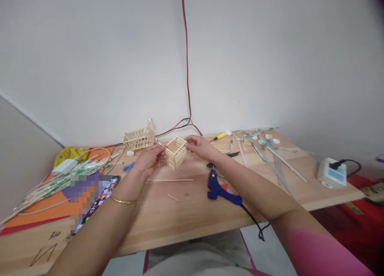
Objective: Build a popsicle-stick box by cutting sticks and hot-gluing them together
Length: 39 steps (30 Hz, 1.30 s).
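Note:
A small open box built of thin wooden sticks (176, 152) is held above the wooden table (180, 212) between both hands. My left hand (150, 159) grips its left side with curled fingers; a gold bangle sits on that wrist. My right hand (199, 145) pinches the box's upper right edge. A second, longer stick basket (138, 138) stands on the table behind my left hand. Loose sticks, one long (169, 180) and one short (173, 197), lie in front of the box.
A blue glue gun (220, 189) lies right of centre, its cord running over the front edge. A phone (99, 202) and bundled sticks (60, 180) lie at left. Straws and caps (264, 146) clutter the back right, beside a white power strip (332, 173). A red wire (186, 68) hangs down the wall.

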Tool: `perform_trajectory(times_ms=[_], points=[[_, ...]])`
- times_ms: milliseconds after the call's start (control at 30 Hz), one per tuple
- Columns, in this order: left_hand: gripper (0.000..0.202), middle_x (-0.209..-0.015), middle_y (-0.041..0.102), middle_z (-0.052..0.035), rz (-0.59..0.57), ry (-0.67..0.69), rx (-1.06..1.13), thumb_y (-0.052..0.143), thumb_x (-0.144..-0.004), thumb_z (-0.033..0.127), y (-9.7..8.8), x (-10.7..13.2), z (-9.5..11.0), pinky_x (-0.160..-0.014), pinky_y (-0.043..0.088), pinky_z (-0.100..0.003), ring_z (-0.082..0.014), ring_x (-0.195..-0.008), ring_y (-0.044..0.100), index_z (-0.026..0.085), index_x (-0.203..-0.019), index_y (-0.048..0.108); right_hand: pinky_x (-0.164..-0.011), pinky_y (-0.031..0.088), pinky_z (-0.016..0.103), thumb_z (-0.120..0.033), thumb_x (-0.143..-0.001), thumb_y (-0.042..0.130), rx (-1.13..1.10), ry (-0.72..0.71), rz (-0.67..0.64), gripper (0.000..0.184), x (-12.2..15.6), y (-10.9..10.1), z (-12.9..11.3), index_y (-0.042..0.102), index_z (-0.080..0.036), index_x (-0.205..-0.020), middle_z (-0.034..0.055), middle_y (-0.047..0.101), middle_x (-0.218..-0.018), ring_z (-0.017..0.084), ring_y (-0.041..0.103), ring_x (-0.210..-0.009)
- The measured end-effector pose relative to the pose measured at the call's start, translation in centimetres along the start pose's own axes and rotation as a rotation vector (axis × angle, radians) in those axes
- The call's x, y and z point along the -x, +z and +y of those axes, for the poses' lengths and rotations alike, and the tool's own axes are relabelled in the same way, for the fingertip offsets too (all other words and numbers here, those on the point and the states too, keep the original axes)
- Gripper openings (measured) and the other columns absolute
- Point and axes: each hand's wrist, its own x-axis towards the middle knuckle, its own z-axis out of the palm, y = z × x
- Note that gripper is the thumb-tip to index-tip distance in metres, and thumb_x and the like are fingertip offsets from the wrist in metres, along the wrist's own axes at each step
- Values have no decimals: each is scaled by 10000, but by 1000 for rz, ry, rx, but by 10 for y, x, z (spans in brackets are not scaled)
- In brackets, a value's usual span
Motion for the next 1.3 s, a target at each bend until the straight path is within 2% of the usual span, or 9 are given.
perform_trajectory(times_ms=[267, 467, 667, 767, 900, 1000, 1133, 1233, 1300], points=[[261, -520, 493, 43, -23, -77, 61, 683, -707, 312, 9, 15, -18, -460, 451, -194, -58, -437, 481, 136, -637, 504, -795, 474, 290, -232, -807, 531, -21, 41, -61, 229, 5, -8, 3, 594, -160, -1015, 44, 646, -965, 127, 587, -865], [301, -498, 454, 73, 12, -20, 64, 716, -650, 385, 7, 16, -23, -456, 398, -176, -46, -428, 428, 146, -752, 565, -907, 448, 329, -286, -770, 619, -19, 12, -67, 416, 12, -8, 8, 506, -182, -1156, 76, 593, -1119, 148, 567, -1000], [386, -539, 471, 75, 94, 86, -33, 732, -601, 426, -4, 16, -32, -510, 400, -189, -54, -475, 437, 154, -836, 592, -820, 480, 312, -320, -782, 591, 17, 5, 198, 305, 27, -44, -7, 569, -175, -1049, 56, 641, -949, 136, 607, -850], [335, -474, 422, 78, 187, 202, -236, 648, -683, 479, -15, 20, -37, -518, 379, -204, -68, -454, 421, 164, -672, 534, -681, 488, 278, -362, -755, 614, 98, 42, 342, 292, 47, -77, -11, 605, -173, -977, 20, 639, -778, 125, 598, -684], [460, -427, 405, 44, 258, 317, -756, 483, -794, 519, -26, 30, -35, -515, 338, -232, -105, -471, 448, 175, -494, 425, -567, 433, 243, -401, -754, 607, 306, 98, 388, 261, 88, -103, -11, 626, -176, -886, -7, 602, -652, 120, 549, -589], [364, -523, 513, 15, 161, 397, -1053, 537, -759, 452, -30, 33, -34, -541, 347, -245, -128, -538, 478, 174, -528, 496, -508, 368, 231, -381, -790, 561, 479, 168, 306, 214, 120, -101, -4, 628, -185, -840, -24, 549, -578, 111, 481, -522], [153, -823, 644, -38, -105, 526, -1283, 556, -741, 310, -34, 27, -42, -716, 399, -282, -181, -786, 562, 181, -776, 631, -571, 391, 242, -290, -782, 550, 588, 194, 93, 150, 151, -87, 11, 631, -197, -866, 10, 609, -726, 139, 530, -632], [125, -774, 637, -44, -297, 546, -1428, 510, -740, 200, -33, 23, -49, -745, 385, -292, -183, -788, 555, 182, -712, 630, -658, 416, 261, -198, -745, 549, 625, 164, 33, 180, 162, -81, 25, 617, -205, -912, 25, 630, -844, 165, 557, -751], [149, -720, 623, -44, -340, 536, -1467, 481, -731, 156, -31, 23, -51, -723, 382, -288, -179, -753, 547, 179, -655, 606, -715, 426, 277, -156, -756, 511, 637, 164, 67, 220, 164, -82, 34, 609, -207, -947, 35, 636, -899, 174, 565, -807]])
